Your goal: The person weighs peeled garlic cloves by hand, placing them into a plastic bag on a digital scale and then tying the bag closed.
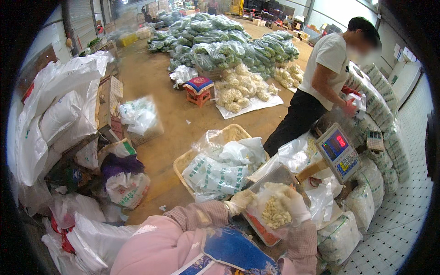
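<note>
A clear plastic bag [276,211] of peeled, pale cloves that look like garlic rests over the pan of a digital scale [263,228], its mouth facing up. My left hand [240,202], in a white glove, holds the bag's left edge. At the opposite edge, my gloved right hand [296,203] grips the plastic, its fingers partly hidden by the film. The scale's lit display and keypad [338,153] stand on a post to the right.
Beyond the scale sits a yellow plastic basket [182,166] of printed bags. A person in a white T-shirt [326,65] stands at right beside stacked filled bags [371,99]. White sacks [65,120] line the left. Farther off are a stool [198,94] and bagged green vegetables [220,48].
</note>
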Tool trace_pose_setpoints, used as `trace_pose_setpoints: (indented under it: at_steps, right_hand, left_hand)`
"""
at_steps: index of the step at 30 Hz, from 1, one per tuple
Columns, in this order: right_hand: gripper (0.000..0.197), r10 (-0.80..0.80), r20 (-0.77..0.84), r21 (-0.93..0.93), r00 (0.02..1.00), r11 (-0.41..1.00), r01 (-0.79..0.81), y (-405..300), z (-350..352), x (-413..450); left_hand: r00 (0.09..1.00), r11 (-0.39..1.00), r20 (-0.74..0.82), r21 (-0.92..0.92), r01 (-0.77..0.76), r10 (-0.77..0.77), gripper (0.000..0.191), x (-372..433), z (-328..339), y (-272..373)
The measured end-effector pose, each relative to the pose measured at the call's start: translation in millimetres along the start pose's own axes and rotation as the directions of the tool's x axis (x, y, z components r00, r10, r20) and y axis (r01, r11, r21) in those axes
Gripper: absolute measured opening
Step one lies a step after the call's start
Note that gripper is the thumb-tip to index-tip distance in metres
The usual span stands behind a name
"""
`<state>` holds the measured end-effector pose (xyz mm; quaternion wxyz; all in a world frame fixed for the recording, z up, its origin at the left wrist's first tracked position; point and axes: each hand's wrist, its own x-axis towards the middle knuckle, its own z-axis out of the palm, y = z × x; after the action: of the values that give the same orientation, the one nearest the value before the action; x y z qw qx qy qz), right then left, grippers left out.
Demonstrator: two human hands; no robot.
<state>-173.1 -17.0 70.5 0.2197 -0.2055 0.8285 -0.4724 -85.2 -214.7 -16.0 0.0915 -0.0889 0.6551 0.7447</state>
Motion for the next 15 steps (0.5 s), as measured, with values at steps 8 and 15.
trace_pose_setpoints:
  at_steps: [8, 15]
  right_hand:
    - [0.047, -0.440, -0.059, 0.096, 0.896, 0.891, 0.444, -101, 57, 66]
    - [0.021, -0.314, -0.112, 0.137, 0.943, 0.935, 0.327, -84, 48, 34]
  left_hand:
    - [0.995, 0.994, -0.020, 0.052, -0.100, 0.101, 0.033, 15, 16, -19]
    - [0.999, 0.999, 0.020, 0.026, -0.038, 0.038, 0.040, 8, 17, -12]
